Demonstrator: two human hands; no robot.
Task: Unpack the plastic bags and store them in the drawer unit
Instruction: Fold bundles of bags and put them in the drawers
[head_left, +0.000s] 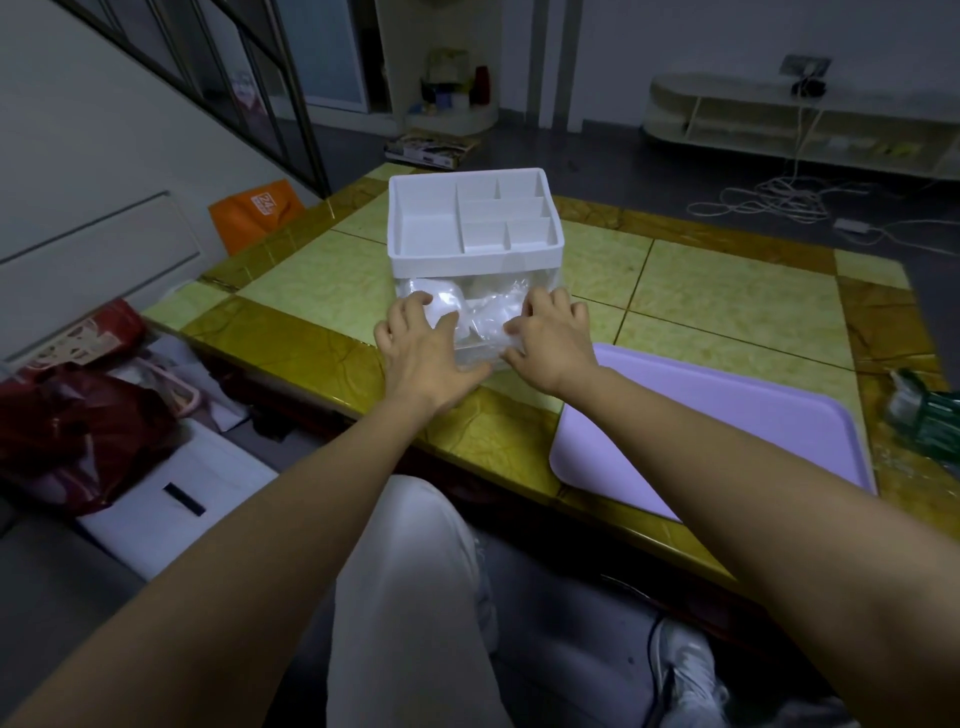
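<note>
Both my hands, left hand (422, 347) and right hand (550, 340), fingers spread, press the bag-filled clear drawer (480, 332) into the drawer unit (475, 221); storage nearly complete.

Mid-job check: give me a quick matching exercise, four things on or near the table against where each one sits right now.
Things:
1. drawer unit
2. purple tray
3. orange bag
4. plastic bags

Places:
A. off the table's far left edge
B. inside the clear pulled-out drawer
C. near right part of the table
D. middle of the table, beyond both hands

Pairs: 1-D, 2-C, 3-A, 4-B. The left hand and right hand rest on the drawer.
</note>
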